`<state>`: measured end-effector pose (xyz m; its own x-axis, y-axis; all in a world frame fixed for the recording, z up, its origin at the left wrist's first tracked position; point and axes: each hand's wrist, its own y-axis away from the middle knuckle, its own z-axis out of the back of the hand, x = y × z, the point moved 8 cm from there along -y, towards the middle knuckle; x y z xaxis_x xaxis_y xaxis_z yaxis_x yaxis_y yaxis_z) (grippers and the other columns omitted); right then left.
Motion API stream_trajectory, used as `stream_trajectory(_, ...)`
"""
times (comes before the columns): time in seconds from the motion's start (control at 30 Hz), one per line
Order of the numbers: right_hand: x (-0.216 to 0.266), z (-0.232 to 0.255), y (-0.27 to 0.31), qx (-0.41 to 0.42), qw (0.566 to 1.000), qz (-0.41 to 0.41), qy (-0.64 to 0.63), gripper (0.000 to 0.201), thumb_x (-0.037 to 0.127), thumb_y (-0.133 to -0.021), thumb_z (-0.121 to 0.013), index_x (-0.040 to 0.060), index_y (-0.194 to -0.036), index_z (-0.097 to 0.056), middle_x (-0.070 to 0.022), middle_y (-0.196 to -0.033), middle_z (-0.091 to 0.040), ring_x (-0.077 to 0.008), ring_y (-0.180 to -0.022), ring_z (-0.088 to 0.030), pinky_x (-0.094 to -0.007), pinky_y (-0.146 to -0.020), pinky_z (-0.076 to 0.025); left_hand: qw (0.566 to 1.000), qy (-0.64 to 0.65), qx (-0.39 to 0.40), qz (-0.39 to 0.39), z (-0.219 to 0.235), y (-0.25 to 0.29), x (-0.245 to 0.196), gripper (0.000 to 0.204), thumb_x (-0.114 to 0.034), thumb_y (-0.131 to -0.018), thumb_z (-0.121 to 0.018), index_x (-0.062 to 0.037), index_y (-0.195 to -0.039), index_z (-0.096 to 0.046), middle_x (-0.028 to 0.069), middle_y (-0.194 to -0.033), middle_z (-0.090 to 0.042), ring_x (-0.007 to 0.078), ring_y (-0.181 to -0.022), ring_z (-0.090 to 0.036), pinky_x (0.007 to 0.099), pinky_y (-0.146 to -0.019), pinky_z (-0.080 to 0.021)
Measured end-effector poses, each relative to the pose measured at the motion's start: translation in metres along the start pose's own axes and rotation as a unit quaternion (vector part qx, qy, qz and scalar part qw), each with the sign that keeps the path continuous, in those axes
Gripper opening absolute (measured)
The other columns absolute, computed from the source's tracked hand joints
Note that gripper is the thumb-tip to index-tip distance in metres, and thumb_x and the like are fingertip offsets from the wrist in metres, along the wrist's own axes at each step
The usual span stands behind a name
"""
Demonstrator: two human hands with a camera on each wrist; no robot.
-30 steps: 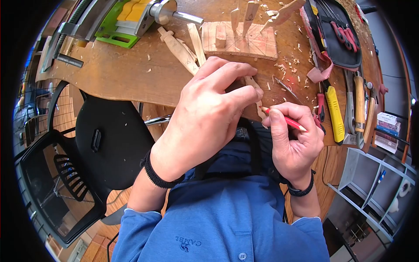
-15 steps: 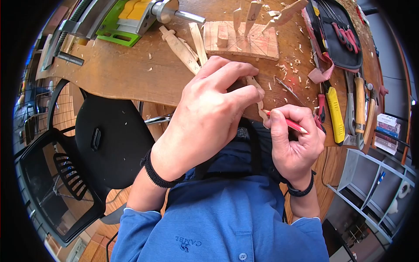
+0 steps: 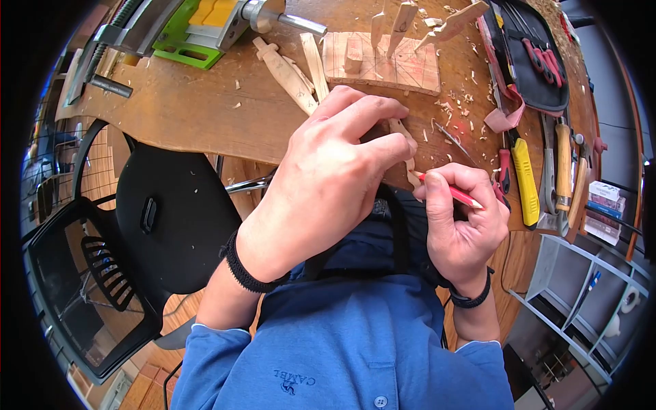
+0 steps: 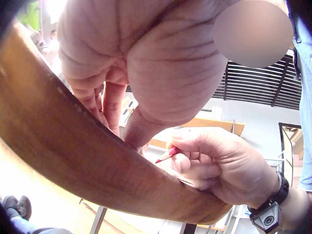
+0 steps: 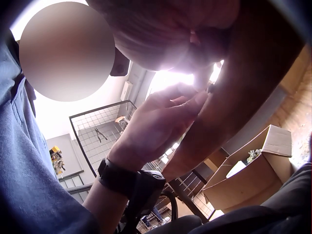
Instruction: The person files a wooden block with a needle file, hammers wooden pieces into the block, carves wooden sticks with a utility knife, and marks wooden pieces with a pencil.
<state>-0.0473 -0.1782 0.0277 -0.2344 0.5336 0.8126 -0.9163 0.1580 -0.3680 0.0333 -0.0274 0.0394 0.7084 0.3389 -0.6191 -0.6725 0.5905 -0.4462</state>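
At the near edge of the wooden table, my left hand (image 3: 335, 164) holds down a small carved wooden piece (image 3: 412, 176) with bent fingers, covering much of it. My right hand (image 3: 470, 215) pinches a red pencil (image 3: 466, 197) between thumb and fingers. The pencil's one end meets the carved piece just beside my left fingers, while its other end points right. In the left wrist view, the sharpened tip of the pencil (image 4: 167, 156) shows close to the table edge. The right wrist view has my left hand (image 5: 156, 124) at that edge, its grip dim against the glare.
Behind the hands lie wooden strips (image 3: 287, 76) and a wooden block stand (image 3: 383, 74) with upright carved pieces. A green vise (image 3: 184, 55) stands back left. To the right are a thin metal tool (image 3: 454, 140), a yellow cutter (image 3: 525, 181) and a tool pouch (image 3: 543, 68).
Both hands keep nearly the same pose over the carved piece. The table scene shifts slightly right in the head view.
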Motion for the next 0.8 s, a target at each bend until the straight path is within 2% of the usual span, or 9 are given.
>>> stream_trajectory(0.23,0.002,0.000,0.000,0.000,1.000,0.016,0.021,0.006,0.002,-0.103,-0.075,-0.0029,-0.105,-0.072,-0.0077,-0.084,-0.076,-0.0096,-0.069,-0.071,-0.0255,-0.062,-0.056,1.000,0.000,-0.001,0.003,0.000,-0.001,0.000,0.031,0.006,-0.073,-0.076,-0.0060,-0.101,-0.081,0.0113,-0.123,-0.075,0.0336,-0.106,-0.071,0.0427,-0.093,-0.059)
stream_trajectory(0.3,-0.010,0.003,0.005,-0.029,0.998,-0.036,-0.042,0.006,0.002,-0.104,-0.075,-0.0027,-0.104,-0.071,-0.0072,-0.084,-0.076,-0.0095,-0.071,-0.071,-0.0251,-0.064,-0.057,1.000,-0.002,-0.003,0.000,0.000,-0.001,0.001,0.032,0.006,-0.073,-0.076,-0.0061,-0.102,-0.082,0.0111,-0.123,-0.075,0.0332,-0.105,-0.071,0.0424,-0.093,-0.059)
stream_trajectory(0.4,-0.011,0.003,0.004,-0.038,0.996,-0.052,-0.057,0.006,0.002,-0.104,-0.075,-0.0026,-0.103,-0.071,-0.0071,-0.084,-0.076,-0.0094,-0.072,-0.071,-0.0242,-0.066,-0.057,1.000,-0.004,0.001,0.002,0.000,-0.001,0.000,0.032,0.007,-0.073,-0.076,-0.0061,-0.102,-0.082,0.0107,-0.123,-0.075,0.0326,-0.105,-0.071,0.0420,-0.092,-0.059)
stream_trajectory(0.6,-0.004,0.001,0.001,0.005,0.999,-0.028,-0.017,0.006,0.002,-0.104,-0.075,-0.0029,-0.105,-0.071,-0.0070,-0.084,-0.077,-0.0078,-0.071,-0.070,-0.0233,-0.063,-0.054,1.000,-0.002,0.003,0.002,-0.001,-0.001,0.001,0.033,0.008,-0.072,-0.076,-0.0060,-0.101,-0.081,0.0106,-0.123,-0.075,0.0327,-0.107,-0.071,0.0421,-0.092,-0.059)
stream_trajectory(0.8,-0.005,0.002,0.002,-0.015,1.000,-0.018,-0.019,0.006,0.002,-0.104,-0.075,-0.0033,-0.105,-0.072,-0.0073,-0.085,-0.077,-0.0079,-0.071,-0.070,-0.0238,-0.063,-0.055,1.000,-0.001,0.002,0.002,-0.001,-0.001,0.000,0.034,0.008,-0.071,-0.075,-0.0056,-0.101,-0.081,0.0106,-0.123,-0.075,0.0328,-0.107,-0.071,0.0421,-0.092,-0.060)
